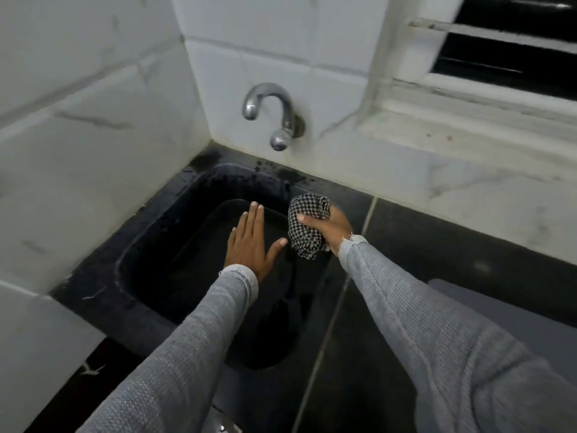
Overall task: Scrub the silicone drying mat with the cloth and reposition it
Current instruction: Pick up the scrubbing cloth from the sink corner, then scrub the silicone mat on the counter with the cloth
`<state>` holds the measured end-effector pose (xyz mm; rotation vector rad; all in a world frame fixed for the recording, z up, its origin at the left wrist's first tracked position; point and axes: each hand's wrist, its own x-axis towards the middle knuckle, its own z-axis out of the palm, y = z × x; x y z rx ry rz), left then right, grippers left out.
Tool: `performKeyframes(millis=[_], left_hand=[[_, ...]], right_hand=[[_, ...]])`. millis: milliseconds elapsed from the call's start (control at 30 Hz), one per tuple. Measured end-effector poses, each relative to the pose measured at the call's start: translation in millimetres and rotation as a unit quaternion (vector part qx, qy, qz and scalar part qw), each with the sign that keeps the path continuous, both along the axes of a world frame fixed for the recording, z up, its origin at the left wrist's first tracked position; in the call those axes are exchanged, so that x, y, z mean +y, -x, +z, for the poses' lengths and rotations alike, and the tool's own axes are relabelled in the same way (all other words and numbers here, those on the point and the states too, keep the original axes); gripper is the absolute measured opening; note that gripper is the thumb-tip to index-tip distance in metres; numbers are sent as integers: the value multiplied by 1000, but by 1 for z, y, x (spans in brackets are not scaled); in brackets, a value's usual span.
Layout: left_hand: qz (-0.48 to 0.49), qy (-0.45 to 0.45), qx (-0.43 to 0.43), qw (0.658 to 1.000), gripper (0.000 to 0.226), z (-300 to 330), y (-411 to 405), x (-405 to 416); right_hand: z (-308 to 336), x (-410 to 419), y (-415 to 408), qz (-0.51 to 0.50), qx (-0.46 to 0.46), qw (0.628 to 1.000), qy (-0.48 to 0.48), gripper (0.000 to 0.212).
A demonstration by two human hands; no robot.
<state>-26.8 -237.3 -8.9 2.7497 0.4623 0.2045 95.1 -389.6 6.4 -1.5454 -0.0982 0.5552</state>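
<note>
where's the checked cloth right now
In the head view, the checked cloth is bunched in the right hand, right of the flat left hand, below the tap.

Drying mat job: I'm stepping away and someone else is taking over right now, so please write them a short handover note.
Left hand: open, fingers straight, pressed flat on the dark silicone mat, which lies in the black sink.
Right hand: grip closed round the bunched checkered cloth, held at the sink's right edge, beside the mat.
Tap: no water visibly running.
Done: mat steadied, cloth in hand; how much scrubbing is finished cannot be told.
Left: scrub the mat with the cloth, then reposition it.
</note>
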Motion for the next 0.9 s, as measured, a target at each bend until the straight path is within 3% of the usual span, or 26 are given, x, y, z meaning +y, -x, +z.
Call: performKeyframes(millis=[200, 367, 500, 700, 900], left_hand=[[-78, 12, -13, 997, 85, 4, -13, -111], [-158, 25, 11, 987, 84, -2, -21, -222], [-228, 7, 68, 971, 89, -13, -11, -322], [-322, -28, 200, 925, 105, -30, 21, -446], [-384, -88, 287, 873, 113, -45, 48, -500]], right_hand=[[19, -132, 18, -23, -151, 982, 108, 45], [20, -253, 29, -35, -242, 933, 264, 41], [10, -358, 47, -73, -247, 903, 345, 32], [-2, -488, 83, -172, -192, 893, 368, 19], [-16, -571, 123, -266, -149, 873, 382, 15]])
